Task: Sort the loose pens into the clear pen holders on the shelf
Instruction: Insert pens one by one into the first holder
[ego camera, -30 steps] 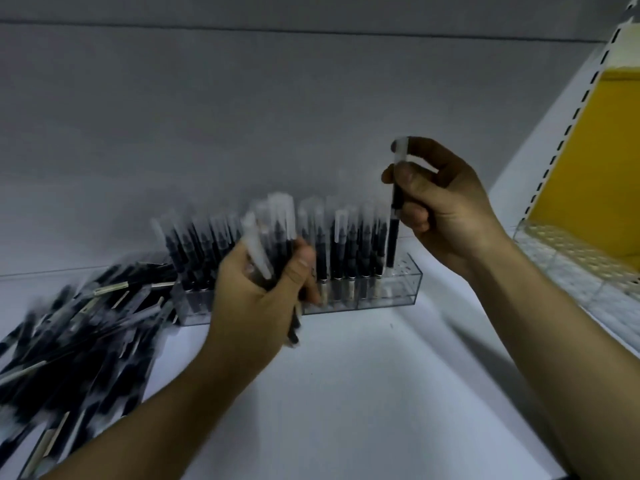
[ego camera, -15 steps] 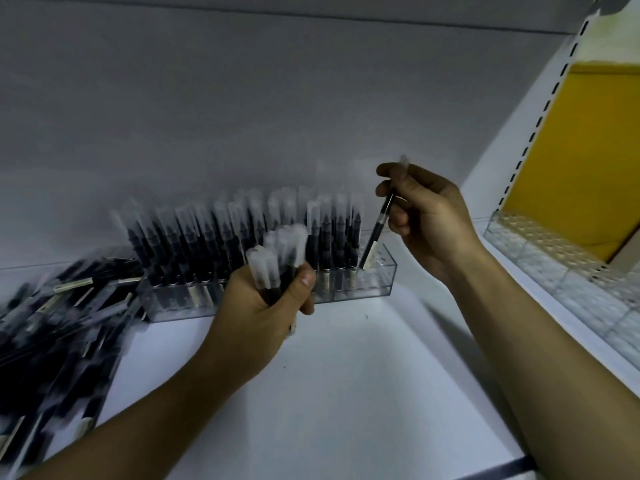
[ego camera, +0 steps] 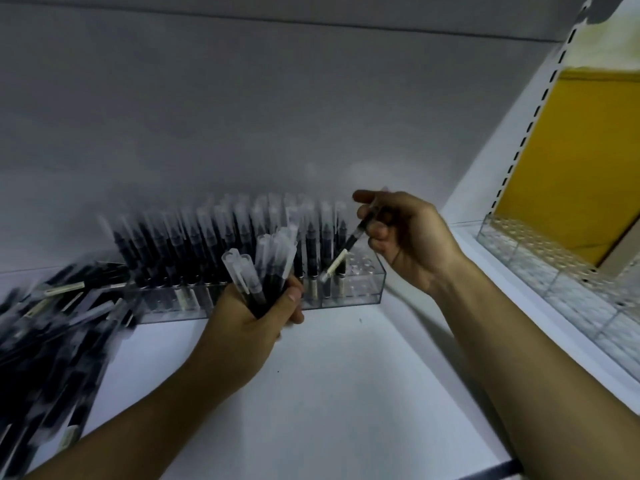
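Note:
A clear pen holder (ego camera: 360, 287) stands on the white shelf, packed with upright black pens (ego camera: 207, 244) with frosted caps; a few holes at its right end are empty. My left hand (ego camera: 256, 317) grips a bundle of pens (ego camera: 266, 268) in front of the holder. My right hand (ego camera: 405, 237) pinches a single pen (ego camera: 341, 259), tilted, with its lower end pointing down over the holder's right end. A heap of loose pens (ego camera: 52, 334) lies at the left, blurred.
A second clear holder (ego camera: 540, 268) with empty holes sits at the right past a white divider, in front of a yellow panel (ego camera: 571, 161). A grey back wall stands behind the pens. The white shelf floor (ego camera: 346, 393) stretches toward me.
My right hand came down and tilted its pen from upright to slanting toward the holder's right end. My left hand, still holding the bundle, sits lower. The view shifted right.

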The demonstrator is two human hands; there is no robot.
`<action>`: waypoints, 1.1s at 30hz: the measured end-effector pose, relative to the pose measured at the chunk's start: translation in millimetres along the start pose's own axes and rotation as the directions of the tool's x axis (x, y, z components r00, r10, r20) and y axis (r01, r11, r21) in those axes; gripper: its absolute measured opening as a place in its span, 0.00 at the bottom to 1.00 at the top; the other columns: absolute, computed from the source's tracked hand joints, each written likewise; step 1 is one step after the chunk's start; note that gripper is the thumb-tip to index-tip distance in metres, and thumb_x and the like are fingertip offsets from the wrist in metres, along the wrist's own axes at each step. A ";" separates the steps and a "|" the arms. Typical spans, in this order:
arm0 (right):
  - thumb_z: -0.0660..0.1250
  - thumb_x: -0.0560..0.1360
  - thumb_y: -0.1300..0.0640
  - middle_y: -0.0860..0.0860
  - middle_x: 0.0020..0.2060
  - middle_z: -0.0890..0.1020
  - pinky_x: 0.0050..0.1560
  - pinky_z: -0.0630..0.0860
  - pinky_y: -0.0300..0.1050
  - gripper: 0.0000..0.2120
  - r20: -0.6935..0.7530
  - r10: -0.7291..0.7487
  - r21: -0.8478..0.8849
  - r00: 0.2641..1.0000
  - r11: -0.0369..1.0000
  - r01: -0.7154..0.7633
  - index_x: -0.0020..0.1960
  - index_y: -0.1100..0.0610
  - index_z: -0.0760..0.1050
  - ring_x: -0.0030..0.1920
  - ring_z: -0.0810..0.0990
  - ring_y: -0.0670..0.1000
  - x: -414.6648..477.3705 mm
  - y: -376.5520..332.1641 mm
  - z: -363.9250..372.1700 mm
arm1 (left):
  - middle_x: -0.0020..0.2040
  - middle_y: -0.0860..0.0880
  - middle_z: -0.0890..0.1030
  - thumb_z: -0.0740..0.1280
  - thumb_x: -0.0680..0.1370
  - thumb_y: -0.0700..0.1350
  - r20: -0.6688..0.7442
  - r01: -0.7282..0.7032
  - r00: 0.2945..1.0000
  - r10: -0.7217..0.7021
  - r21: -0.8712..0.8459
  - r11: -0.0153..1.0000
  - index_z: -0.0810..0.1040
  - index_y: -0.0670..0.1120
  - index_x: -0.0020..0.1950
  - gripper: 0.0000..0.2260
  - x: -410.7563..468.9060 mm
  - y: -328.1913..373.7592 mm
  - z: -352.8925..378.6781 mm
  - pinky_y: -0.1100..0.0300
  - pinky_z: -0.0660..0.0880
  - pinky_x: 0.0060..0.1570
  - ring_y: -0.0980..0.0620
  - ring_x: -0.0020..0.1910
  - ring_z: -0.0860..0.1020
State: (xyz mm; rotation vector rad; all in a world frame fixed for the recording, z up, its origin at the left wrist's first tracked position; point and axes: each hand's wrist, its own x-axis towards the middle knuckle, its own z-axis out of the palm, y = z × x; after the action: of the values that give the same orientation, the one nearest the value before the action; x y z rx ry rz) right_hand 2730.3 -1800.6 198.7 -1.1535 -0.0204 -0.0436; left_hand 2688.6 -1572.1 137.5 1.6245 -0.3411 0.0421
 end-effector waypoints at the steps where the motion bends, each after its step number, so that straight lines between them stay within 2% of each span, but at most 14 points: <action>1: 0.57 0.83 0.61 0.53 0.37 0.79 0.26 0.64 0.36 0.13 -0.022 -0.050 -0.006 0.998 0.999 0.050 0.58 0.65 0.78 0.28 0.68 0.46 -0.4 -4.4 -1.7 | 0.34 0.48 0.83 0.66 0.79 0.39 0.022 -0.018 1.000 0.018 0.015 1.000 0.79 0.45 0.47 0.04 -0.7 1.5 -0.4 0.64 0.73 0.28 0.56 0.32 0.80; 5: 0.62 0.83 0.61 0.54 0.39 0.82 0.31 0.68 0.38 0.10 -0.109 -0.297 -0.155 0.949 0.948 0.278 0.62 0.63 0.78 0.32 0.72 0.48 -2.4 -16.6 -11.9 | 0.34 0.48 0.81 0.62 0.81 0.36 0.080 -0.020 0.997 0.021 -0.010 1.000 0.78 0.44 0.51 0.06 -3.5 9.3 2.1 0.67 0.72 0.27 0.58 0.31 0.79; 9: 0.68 0.81 0.60 0.53 0.44 0.87 0.41 0.77 0.40 0.10 -0.194 -0.517 -0.394 0.834 0.819 0.416 0.62 0.59 0.79 0.45 0.86 0.51 -5.4 -16.6 -9.8 | 0.37 0.45 0.84 0.63 0.80 0.34 0.086 0.009 0.996 -0.001 -0.089 0.996 0.77 0.42 0.50 0.05 -5.5 13.1 3.6 0.70 0.72 0.27 0.51 0.36 0.84; 11: 0.68 0.81 0.61 0.55 0.44 0.87 0.41 0.80 0.42 0.10 -0.212 -0.576 -0.409 0.789 0.786 0.464 0.61 0.61 0.79 0.45 0.87 0.54 -6.7 -15.7 -6.1 | 0.39 0.44 0.85 0.63 0.80 0.35 0.087 0.007 0.996 0.001 -0.093 0.996 0.78 0.42 0.50 0.05 -6.0 13.9 3.4 0.69 0.72 0.26 0.49 0.37 0.84; 13: 0.68 0.80 0.64 0.57 0.44 0.86 0.39 0.81 0.44 0.09 -0.213 -0.610 -0.427 0.763 0.761 0.488 0.60 0.62 0.78 0.41 0.87 0.56 -6.8 -14.8 -4.0 | 0.41 0.44 0.85 0.64 0.78 0.37 0.080 -0.009 0.997 0.016 -0.085 0.996 0.78 0.42 0.50 0.04 -6.1 14.9 3.8 0.66 0.73 0.26 0.47 0.37 0.84; 15: 0.68 0.80 0.65 0.57 0.43 0.86 0.40 0.82 0.46 0.09 -0.180 -0.638 -0.475 0.749 0.723 0.502 0.60 0.62 0.79 0.40 0.87 0.56 -5.9 -12.3 -2.7 | 0.42 0.45 0.86 0.66 0.75 0.43 0.079 -0.024 0.996 0.029 -0.065 0.998 0.80 0.43 0.52 0.08 -6.4 15.7 4.0 0.61 0.75 0.26 0.46 0.37 0.85; 18: 0.69 0.79 0.66 0.58 0.43 0.85 0.40 0.82 0.46 0.10 -0.125 -0.668 -0.525 0.734 0.672 0.522 0.59 0.62 0.79 0.40 0.86 0.56 -4.9 -8.0 -0.3 | 0.37 0.44 0.85 0.66 0.72 0.49 0.087 -0.010 0.996 0.010 0.004 1.000 0.83 0.45 0.49 0.12 -5.7 14.5 2.7 0.64 0.70 0.22 0.49 0.30 0.82; 21: 0.69 0.79 0.66 0.58 0.44 0.85 0.40 0.83 0.45 0.10 -0.070 -0.696 -0.557 0.714 0.621 0.552 0.60 0.61 0.79 0.40 0.86 0.54 -5.6 -6.3 3.5 | 0.33 0.45 0.84 0.65 0.72 0.51 0.088 0.014 0.996 -0.017 0.034 0.999 0.83 0.41 0.46 0.15 -5.5 14.0 3.2 0.67 0.67 0.21 0.57 0.23 0.76; 25: 0.70 0.78 0.66 0.56 0.43 0.85 0.42 0.83 0.44 0.12 -0.014 -0.708 -0.573 0.706 0.584 0.574 0.61 0.61 0.79 0.40 0.87 0.53 -3.7 -4.0 8.2 | 0.34 0.46 0.85 0.65 0.74 0.49 0.092 0.024 0.995 -0.027 0.032 0.999 0.83 0.40 0.47 0.14 -5.6 15.7 3.4 0.69 0.68 0.21 0.58 0.25 0.78; 29: 0.70 0.78 0.67 0.55 0.42 0.86 0.42 0.83 0.43 0.12 -0.007 -0.695 -0.552 0.719 0.603 0.576 0.61 0.62 0.79 0.40 0.87 0.53 -1.7 -3.1 9.0 | 0.37 0.50 0.86 0.62 0.80 0.38 0.097 0.063 0.994 -0.058 -0.052 0.997 0.81 0.35 0.52 0.09 -5.7 15.6 4.3 0.73 0.69 0.23 0.59 0.28 0.81; 33: 0.70 0.78 0.66 0.54 0.41 0.86 0.44 0.84 0.47 0.13 0.011 -0.687 -0.581 0.727 0.587 0.564 0.62 0.59 0.79 0.40 0.87 0.54 -0.4 -2.6 5.5 | 0.39 0.49 0.87 0.62 0.80 0.36 0.092 0.049 0.995 -0.043 -0.064 0.997 0.80 0.35 0.52 0.09 -6.4 15.7 5.1 0.73 0.69 0.24 0.57 0.31 0.82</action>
State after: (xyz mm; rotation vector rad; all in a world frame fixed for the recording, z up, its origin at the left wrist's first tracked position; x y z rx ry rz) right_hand 2729.8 -1796.7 203.2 -1.6735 -0.2456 -0.8797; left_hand 2677.7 -1576.5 150.8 1.5710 -0.3706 -0.0776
